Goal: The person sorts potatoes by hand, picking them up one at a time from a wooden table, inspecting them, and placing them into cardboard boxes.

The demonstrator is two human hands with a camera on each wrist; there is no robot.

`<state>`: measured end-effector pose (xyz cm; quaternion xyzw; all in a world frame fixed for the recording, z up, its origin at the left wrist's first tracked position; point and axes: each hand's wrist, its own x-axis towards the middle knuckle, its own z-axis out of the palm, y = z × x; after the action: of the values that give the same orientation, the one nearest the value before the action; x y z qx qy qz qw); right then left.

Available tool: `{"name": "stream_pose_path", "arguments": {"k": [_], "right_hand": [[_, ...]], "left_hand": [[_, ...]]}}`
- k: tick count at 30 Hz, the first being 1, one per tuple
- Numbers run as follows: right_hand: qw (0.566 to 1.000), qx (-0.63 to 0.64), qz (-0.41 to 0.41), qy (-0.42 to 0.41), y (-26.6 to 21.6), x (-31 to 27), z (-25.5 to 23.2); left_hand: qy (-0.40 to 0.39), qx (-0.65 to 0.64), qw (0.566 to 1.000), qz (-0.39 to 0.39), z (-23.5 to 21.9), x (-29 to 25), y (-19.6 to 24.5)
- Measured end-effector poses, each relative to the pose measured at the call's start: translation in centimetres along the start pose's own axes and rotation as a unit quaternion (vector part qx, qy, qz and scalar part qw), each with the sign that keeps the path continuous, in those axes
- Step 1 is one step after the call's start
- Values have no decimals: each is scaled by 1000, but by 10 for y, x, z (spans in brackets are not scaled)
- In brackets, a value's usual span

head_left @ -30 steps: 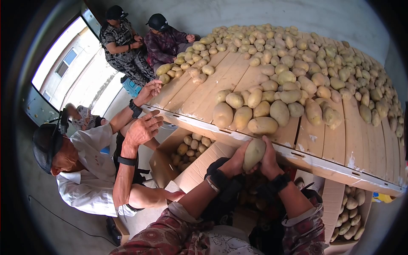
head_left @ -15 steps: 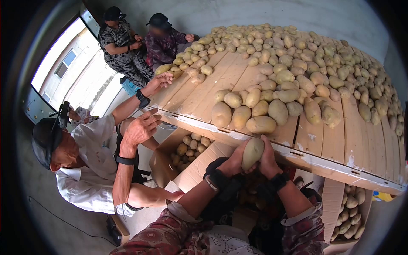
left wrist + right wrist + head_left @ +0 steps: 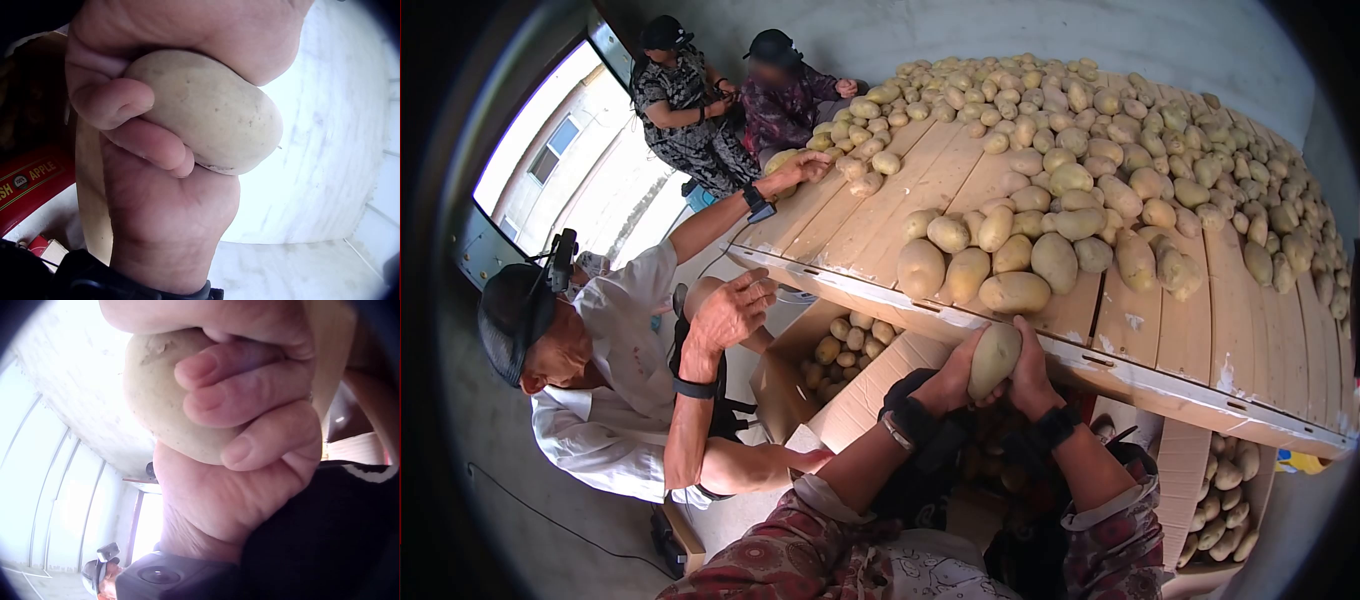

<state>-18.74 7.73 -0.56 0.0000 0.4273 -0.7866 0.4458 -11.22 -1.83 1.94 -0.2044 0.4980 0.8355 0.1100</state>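
Note:
A single large pale potato (image 3: 995,362) is held upright between my two hands, just in front of the table's near edge. My left hand (image 3: 951,386) grips it from the left and my right hand (image 3: 1034,382) from the right. In the left wrist view, curled fingertips lie against the side of the potato (image 3: 206,115). The right wrist view shows several fingers bent round the potato (image 3: 165,403), which has a rough scarred spot at its upper end. Parts of its surface are hidden under the palms and fingers.
Many potatoes (image 3: 1090,150) are heaped on the slatted wooden table (image 3: 910,190). Below its edge stand cardboard boxes holding potatoes, one at left (image 3: 785,350), another at right (image 3: 1185,490). A seated person (image 3: 600,400) reaches over the table's left end; two people are at the back.
My hands and the potato stay almost still. The seated person at left has stretched one arm farther over the table, toward the potatoes at its left end.

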Motion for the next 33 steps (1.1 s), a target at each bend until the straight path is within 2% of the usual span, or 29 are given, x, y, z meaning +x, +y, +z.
{"name": "stream_pose_path", "arguments": {"k": [4,10,12,19,21,33], "right_hand": [[1000,-3,-28,4,7,6,-5],[1000,-1,-12,-9,-3,-4,1],[1000,5,15,-26,-6,-7,2],[1000,25,7,0,-3,-4,1],[998,1,19,-58,-7,-8,-2],[999,-2,16,-36,-5,-4,-1]], "left_hand": [[-6,-4,1000,-3,-2,2,-2],[6,-3,1000,-2,1,0,0],[3,-2,1000,-3,1,0,0],[-1,11,1000,-7,-1,1,-1],[2,7,1000,-5,2,0,-1],[1,11,1000,1,0,0,0]]}}
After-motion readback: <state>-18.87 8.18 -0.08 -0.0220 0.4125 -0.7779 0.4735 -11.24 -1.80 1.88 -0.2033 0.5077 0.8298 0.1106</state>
